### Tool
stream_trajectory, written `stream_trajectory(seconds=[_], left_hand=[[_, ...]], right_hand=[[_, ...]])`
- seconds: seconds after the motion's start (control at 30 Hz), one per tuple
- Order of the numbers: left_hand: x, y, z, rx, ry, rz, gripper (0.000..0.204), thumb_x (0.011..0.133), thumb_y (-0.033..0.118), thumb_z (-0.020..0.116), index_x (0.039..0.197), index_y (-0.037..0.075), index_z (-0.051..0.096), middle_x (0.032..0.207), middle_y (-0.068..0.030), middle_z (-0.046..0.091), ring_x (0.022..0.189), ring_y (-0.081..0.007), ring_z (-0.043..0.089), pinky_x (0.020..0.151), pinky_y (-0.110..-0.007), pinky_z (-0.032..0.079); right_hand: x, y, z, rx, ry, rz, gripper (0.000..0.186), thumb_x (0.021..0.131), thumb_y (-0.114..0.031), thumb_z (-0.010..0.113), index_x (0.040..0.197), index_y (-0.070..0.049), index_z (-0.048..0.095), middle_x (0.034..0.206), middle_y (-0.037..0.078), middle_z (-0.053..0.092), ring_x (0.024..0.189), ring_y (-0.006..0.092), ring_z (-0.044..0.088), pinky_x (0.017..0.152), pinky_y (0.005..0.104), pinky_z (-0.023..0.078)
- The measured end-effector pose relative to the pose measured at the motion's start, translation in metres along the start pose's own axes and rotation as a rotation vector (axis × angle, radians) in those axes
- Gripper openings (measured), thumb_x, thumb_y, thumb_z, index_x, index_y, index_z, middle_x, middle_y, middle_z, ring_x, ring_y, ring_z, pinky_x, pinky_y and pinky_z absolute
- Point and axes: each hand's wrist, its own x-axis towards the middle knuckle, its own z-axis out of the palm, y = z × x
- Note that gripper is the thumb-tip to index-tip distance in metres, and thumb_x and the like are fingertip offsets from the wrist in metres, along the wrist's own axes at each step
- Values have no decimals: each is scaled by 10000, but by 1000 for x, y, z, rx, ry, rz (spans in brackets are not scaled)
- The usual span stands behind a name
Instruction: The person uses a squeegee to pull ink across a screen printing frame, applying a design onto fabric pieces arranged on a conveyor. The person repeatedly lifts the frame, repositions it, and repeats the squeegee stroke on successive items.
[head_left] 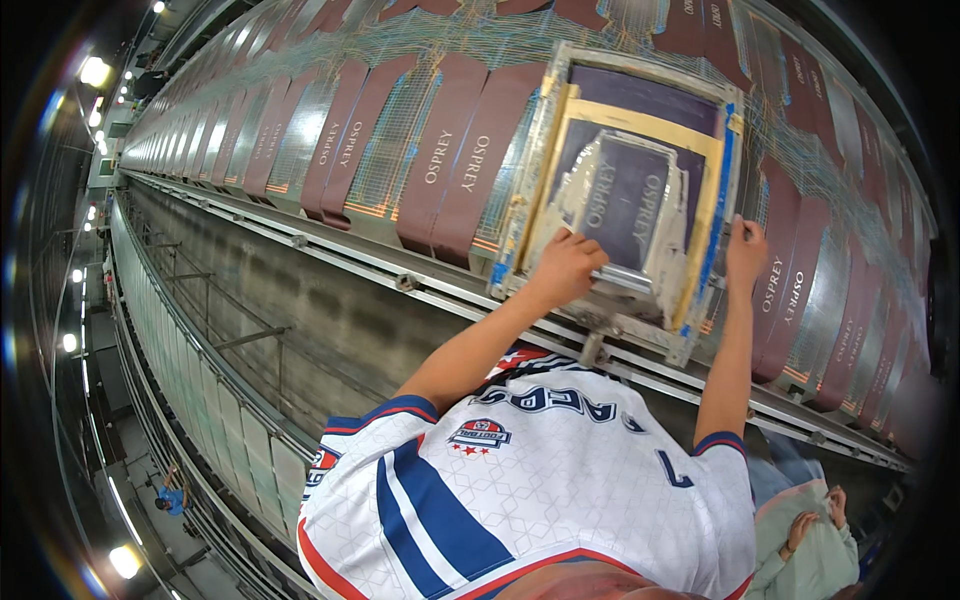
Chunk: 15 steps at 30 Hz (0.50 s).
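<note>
A screen-printing frame (727, 190) lies tilted over the long printing table, with blue and yellow tape along its edges. Its dark purple mesh (640, 90) has pale lettering showing in the middle, ringed by whitish smears. My left hand (570, 266) is closed over the frame's near left part. A pale bar (625, 280) lies beside its fingers; what the fingers grip is hidden. At the frame's right rail, my right hand (746, 250) has its fingers curled together. Whether they hold the rail or something small there cannot be made out.
Maroon cut panels (440, 160) with pale lettering lie in rows on the long table. A metal rail (400, 280) with fittings runs along its near edge. Behind at lower right stands another person (810, 530); one in blue (172, 498) is far left.
</note>
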Motion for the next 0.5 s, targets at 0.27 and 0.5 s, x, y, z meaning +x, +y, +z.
stream_trajectory(seconds=[0.27,0.5], left_hand=[[-63,-185,-125,144,-89,55,234,630,158,805,835,153,692,843,-3,655,882,-221,628,791,-385,431],[-116,-234,-178,177,-132,115,227,637,168,805,826,132,684,792,-13,676,790,-221,647,785,-361,423]], right_hand=[[-92,-152,175,228,67,-80,278,924,-313,642,937,-36,665,851,172,680,813,389,654,758,449,494],[-115,-201,220,201,26,-27,303,948,-359,623,901,-61,644,725,139,648,693,362,631,757,453,494]])
